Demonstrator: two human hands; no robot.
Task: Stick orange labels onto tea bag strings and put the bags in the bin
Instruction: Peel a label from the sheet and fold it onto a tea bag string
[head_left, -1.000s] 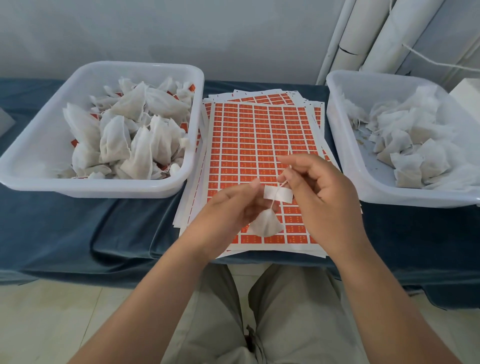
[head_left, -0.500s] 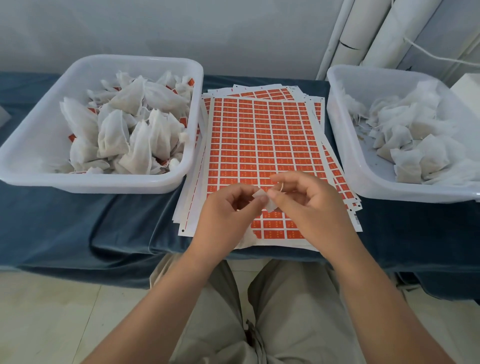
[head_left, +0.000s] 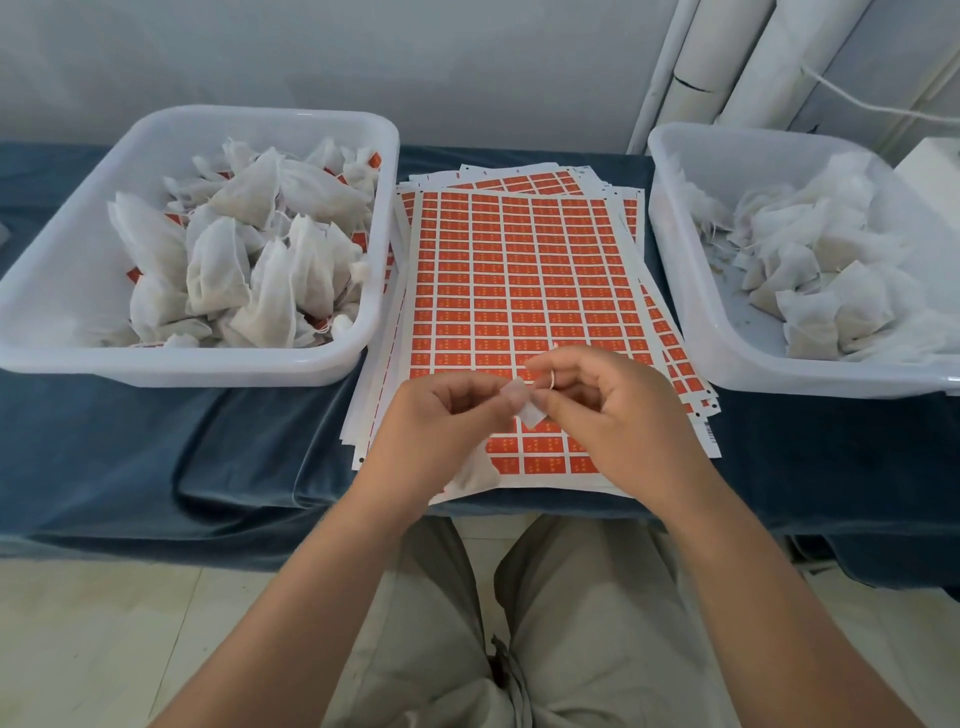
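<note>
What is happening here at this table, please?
A person is labelling tea bags. The left hand and the right hand pinch a small label between the fingers, above the stack of orange label sheets. A tea bag hangs below the left hand. The left bin holds bags with orange labels; the right bin holds bags with none visible.

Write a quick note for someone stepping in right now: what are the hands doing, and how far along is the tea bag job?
Hands: the left hand and right hand both pinch the label with their fingers, white side up.
The tea bag shows below the left hand, over the label sheets.
Done: the left bin holds many labelled bags.
To do: finish this label, drop the tea bag in the left bin, then do the unlabelled bags in the right bin.
</note>
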